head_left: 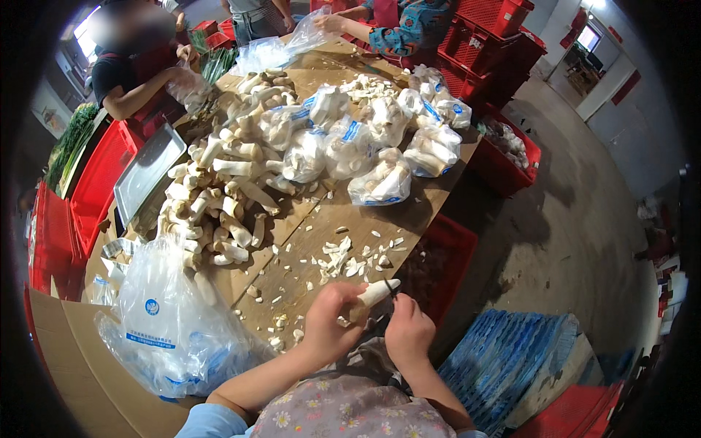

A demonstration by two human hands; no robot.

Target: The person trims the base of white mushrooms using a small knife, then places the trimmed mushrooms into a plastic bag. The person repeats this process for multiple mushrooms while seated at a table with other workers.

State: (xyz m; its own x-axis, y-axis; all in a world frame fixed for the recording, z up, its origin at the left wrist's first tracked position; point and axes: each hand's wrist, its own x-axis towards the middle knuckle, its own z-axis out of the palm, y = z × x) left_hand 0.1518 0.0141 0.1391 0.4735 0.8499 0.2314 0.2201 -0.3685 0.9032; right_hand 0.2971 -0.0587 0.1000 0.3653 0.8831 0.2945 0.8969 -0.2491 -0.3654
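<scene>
My left hand [333, 321] is closed around a king oyster mushroom [379, 293], whose pale end points up and to the right. In my right hand [410, 333] is a small dark-bladed knife [390, 287]; its blade meets the mushroom near the tip, and the handle is hidden by my fingers. White mushroom trimmings [343, 259] lie scattered on the cardboard-covered table [292, 241] just beyond my hands. A large heap of whole king oyster mushrooms [237, 168] lies farther off to the left.
Filled clear bags of mushrooms [350, 150] cluster at the table's far right. A large plastic bag [157, 314] lies at my left. Red crates [445, 255] stand beside the table, with stacked red crates [482, 51] beyond. Two people work across the table, handling plastic bags.
</scene>
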